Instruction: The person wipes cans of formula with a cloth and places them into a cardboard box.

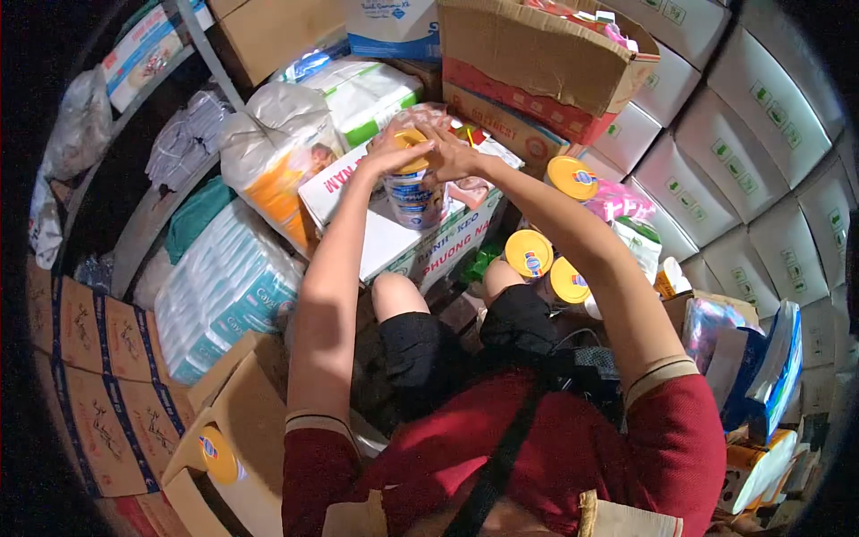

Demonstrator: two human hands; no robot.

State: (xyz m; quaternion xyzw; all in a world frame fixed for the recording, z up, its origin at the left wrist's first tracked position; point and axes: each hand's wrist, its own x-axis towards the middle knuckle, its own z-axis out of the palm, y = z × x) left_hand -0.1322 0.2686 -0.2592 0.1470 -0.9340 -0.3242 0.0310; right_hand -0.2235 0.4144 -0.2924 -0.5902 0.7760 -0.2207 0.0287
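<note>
Yellow-lidded can (416,201): held between two bare hands at its top, on the white carton in front of the knees.
Left hand (394,154): laid against the left side of the lid, its fingers closed in on the rim.
Right hand (455,159): curved round the right side of the lid, so that the can's top is enclosed from both sides.
Long axis: held close to upright, with the yellow lid facing up and the base down; whether a slight lean is given to it cannot be told.
White carton (380,243): shut on top, marked with red and green lettering, and used as the can's support.
Pink patterned item (469,193): laid on the same carton, just beside the can.
Three other lidded cans (529,253): grouped near the right knee and forearm, lids up.
Open brown carton (255,380): set at the lower left, with one lidded can (220,454) seen inside.
Tall open box (537,58): placed beyond the hands, with red and pink items (617,34) seen at its mouth; their kind cannot be told.
Stacked white boxes (750,148): ranged along the right.
</note>
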